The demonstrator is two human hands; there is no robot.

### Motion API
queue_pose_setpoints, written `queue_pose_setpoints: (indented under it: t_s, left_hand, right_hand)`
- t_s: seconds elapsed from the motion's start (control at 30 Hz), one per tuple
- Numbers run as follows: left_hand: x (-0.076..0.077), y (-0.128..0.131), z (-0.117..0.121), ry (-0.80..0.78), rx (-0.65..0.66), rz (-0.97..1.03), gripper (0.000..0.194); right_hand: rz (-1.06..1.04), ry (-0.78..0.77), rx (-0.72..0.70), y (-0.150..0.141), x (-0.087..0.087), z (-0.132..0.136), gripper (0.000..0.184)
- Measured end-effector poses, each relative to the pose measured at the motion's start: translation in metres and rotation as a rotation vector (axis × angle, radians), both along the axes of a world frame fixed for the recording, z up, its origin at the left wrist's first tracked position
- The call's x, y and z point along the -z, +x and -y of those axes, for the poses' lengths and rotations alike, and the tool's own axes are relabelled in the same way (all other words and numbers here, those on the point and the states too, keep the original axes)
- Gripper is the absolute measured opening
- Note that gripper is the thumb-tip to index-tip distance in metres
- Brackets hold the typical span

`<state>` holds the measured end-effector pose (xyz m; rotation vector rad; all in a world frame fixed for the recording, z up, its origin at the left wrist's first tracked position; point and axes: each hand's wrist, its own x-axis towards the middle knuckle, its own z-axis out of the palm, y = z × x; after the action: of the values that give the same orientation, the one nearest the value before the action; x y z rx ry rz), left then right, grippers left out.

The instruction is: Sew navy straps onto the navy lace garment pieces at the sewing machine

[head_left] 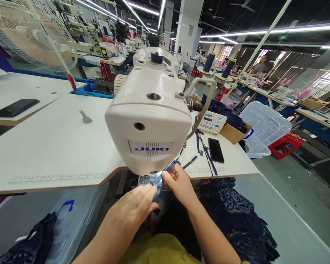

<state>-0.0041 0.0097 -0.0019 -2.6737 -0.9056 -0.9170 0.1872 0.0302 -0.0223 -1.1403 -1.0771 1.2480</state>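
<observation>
blue lace point(158, 187) just below machine point(151, 126), by worktop point(57, 154) front edge | left hand point(139, 201): grip pinching lace | right hand point(180, 185): narrow grip holding strap point(171, 166) | phone point(216, 150) to right

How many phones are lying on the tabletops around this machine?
2: one, the near phone, lies right of the sewing machine; the other, the far phone, lies on the left-hand tabletop. The machine could hide more.
</observation>
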Motion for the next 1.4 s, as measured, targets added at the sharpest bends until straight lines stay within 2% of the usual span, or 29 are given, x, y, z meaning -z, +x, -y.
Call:
queue_pose_setpoints:
  t_s: [0.13, 0.23, 0.3, 0.4, 0.57, 0.77, 0.97, 1.1, 1.17, 1.3, 1.4]
  left_hand:
    - [0.002, 0.0, 0.003, 0.022, 0.063, 0.029, 0.028]
    - [0.005, -0.004, 0.004, -0.044, 0.011, 0.117, 0.025]
    - [0.007, -0.005, 0.005, -0.05, 0.002, 0.123, 0.026]
    - [0.006, -0.005, 0.005, 0.029, 0.059, 0.042, 0.031]
    - [-0.004, -0.005, 0.002, 0.116, 0.118, -0.07, 0.038]
    - [-0.004, -0.006, 0.001, 0.126, 0.125, -0.093, 0.038]
    - [-0.003, -0.01, -0.006, -0.048, 0.129, -0.117, 0.043]
    - [-0.005, -0.006, -0.005, -0.048, 0.144, -0.112, 0.039]
    - [0.001, -0.001, -0.002, -0.039, 0.106, -0.062, 0.04]
    - [0.014, 0.012, 0.006, 0.029, -0.054, -0.045, 0.042]
    - [0.014, 0.02, 0.009, 0.133, -0.151, -0.076, 0.033]
  right_hand:
    - [0.192, 0.045, 0.103, 0.001, 0.002, 0.004, 0.017]
    - [0.311, 0.071, 0.12, -0.001, 0.001, 0.01, 0.014]
    - [0.289, 0.07, 0.089, -0.003, 0.001, 0.012, 0.013]
    - [0.156, 0.062, 0.042, -0.008, 0.002, 0.011, 0.014]
    - [-0.027, 0.023, -0.039, -0.011, -0.006, 0.008, 0.018]
    - [-0.018, -0.003, -0.061, -0.008, -0.014, 0.008, 0.016]
    - [0.035, -0.034, -0.023, -0.012, -0.014, 0.009, 0.016]
    - [0.074, -0.042, -0.01, -0.013, -0.01, 0.01, 0.015]
    - [0.105, -0.019, 0.005, -0.012, -0.007, 0.008, 0.013]
    - [0.225, 0.034, 0.056, -0.008, -0.006, -0.004, 0.007]
    - [0.355, 0.082, 0.035, -0.006, -0.011, -0.017, 0.008]
